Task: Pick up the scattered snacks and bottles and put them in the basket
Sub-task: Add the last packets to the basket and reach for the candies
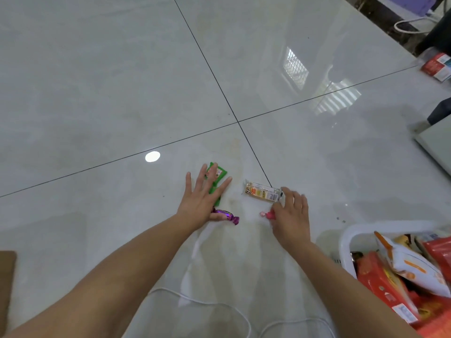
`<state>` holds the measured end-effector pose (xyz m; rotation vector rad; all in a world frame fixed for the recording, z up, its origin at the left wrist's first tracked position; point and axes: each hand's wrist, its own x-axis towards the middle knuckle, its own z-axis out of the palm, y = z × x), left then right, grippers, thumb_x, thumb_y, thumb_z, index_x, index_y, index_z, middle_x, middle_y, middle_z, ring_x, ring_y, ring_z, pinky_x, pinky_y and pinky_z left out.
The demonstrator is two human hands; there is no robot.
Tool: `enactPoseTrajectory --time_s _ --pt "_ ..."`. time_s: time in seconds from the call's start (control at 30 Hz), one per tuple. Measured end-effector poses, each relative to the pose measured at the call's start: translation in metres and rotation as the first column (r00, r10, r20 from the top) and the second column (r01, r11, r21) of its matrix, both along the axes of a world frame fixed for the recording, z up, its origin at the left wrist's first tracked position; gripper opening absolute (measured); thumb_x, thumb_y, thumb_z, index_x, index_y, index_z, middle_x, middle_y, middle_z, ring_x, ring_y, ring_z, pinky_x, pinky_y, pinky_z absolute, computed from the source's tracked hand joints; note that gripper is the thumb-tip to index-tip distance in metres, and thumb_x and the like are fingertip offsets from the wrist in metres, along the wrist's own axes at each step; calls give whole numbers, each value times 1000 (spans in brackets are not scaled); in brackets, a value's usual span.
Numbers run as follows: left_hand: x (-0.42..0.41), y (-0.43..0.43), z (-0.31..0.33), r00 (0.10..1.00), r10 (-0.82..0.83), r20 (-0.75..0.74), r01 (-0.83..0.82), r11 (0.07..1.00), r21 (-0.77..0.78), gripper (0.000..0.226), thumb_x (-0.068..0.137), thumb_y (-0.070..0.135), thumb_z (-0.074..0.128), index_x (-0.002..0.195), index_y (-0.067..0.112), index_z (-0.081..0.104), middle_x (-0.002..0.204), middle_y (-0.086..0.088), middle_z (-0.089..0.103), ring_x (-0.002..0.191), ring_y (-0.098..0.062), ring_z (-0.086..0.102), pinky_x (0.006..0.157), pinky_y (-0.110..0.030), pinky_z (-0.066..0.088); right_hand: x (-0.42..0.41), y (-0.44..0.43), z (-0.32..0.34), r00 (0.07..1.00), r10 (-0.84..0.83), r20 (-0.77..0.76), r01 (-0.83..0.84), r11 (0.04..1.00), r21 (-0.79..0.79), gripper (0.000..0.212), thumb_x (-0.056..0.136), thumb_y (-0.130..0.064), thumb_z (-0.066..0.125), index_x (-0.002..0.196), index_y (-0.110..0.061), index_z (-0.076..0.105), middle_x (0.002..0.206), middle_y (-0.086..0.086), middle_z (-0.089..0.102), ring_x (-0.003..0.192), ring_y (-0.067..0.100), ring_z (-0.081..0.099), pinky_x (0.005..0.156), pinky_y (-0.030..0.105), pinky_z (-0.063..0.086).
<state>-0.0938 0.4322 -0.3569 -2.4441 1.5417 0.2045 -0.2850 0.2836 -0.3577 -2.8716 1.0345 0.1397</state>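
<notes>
Left hand (pixel 202 198), fingers spread wide, covers the green packet (pixel 219 173) and purple candy (pixel 229 215); right hand (pixel 290 215) curls fingers onto the yellow snack bar (pixel 262 193), grip unclear.

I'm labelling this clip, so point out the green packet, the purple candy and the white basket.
green packet (pixel 221 173): head view, its upper right part, bare between the fingers.
purple candy (pixel 228 214): head view, the wrapper's middle beside the thumb.
white basket (pixel 344 250): head view, its left rim.
</notes>
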Motion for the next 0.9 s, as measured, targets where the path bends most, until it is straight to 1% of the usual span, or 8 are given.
enactPoseTrajectory --time_s 0.07,0.17,0.23,0.37,0.43,0.53,0.63,0.9 --pt "7 -14 5 997 -6 -74 13 995 96 108 67 86 35 145 37 -21 152 -13 -33 141 -36 -27 109 -65 1 12 -2 4 997 49 -60 -47 998 35 25 63 -31 85 66 -17 65 138 17 50 127 42 45 109 49 10" --pt "12 -27 1 980 21 -199 20 979 202 109 71 82 41 145 36 -24 149 -10 -39 139 -36 -31 108 -67 6 28 -11 2 987 112 -113 -97 987 132 26 88 -44 58 96 -20 63 159 5 13 147 31 3 108 47 -19" --pt "13 -27 -5 967 60 -246 1 970 244 102 76 80 35 145 33 -24 149 -9 -41 138 -35 -34 109 -66 9 35 -15 0 986 107 -130 -78 975 206 26 90 -47 51 97 -23 60 157 0 17 147 23 5 108 47 -23" --pt "-1 -14 -10 969 55 -239 -7 981 195 84 81 72 5 149 28 -17 154 -12 -29 141 -37 -27 115 -56 4 36 -16 4 997 44 -65 -26 969 246 15 86 -39 61 90 -25 63 136 0 40 130 21 36 118 41 -1" --pt "-9 -5 -14 978 48 -204 -24 993 117 79 83 67 3 152 27 0 159 -15 -6 145 -41 -2 113 -50 18 36 -14 5 999 25 -43 -13 967 255 17 85 -34 63 95 -22 66 126 3 43 120 25 42 108 32 23" --pt "-22 10 -17 990 43 -132 -48 998 -35 47 89 51 34 132 32 42 135 -14 43 114 -42 51 77 -43 49 32 -9 12 997 -39 -69 61 938 341 23 83 -42 65 93 -21 67 118 3 40 113 25 40 90 32 37" --pt "-36 26 -22 994 -29 -104 14 990 -143 48 69 21 73 109 30 49 109 -10 48 88 -32 46 50 -32 39 25 -1 16 989 -113 -93 143 884 446 30 78 -48 69 91 -21 68 110 1 35 111 24 38 90 35 42" --pt "-44 24 -14 994 17 -107 -24 997 -67 57 41 4 82 90 16 55 83 -9 44 63 -25 45 34 -16 15 14 -2 27 971 -171 -166 236 797 556 28 78 -42 72 95 -20 70 114 8 52 116 26 39 81 29 44"
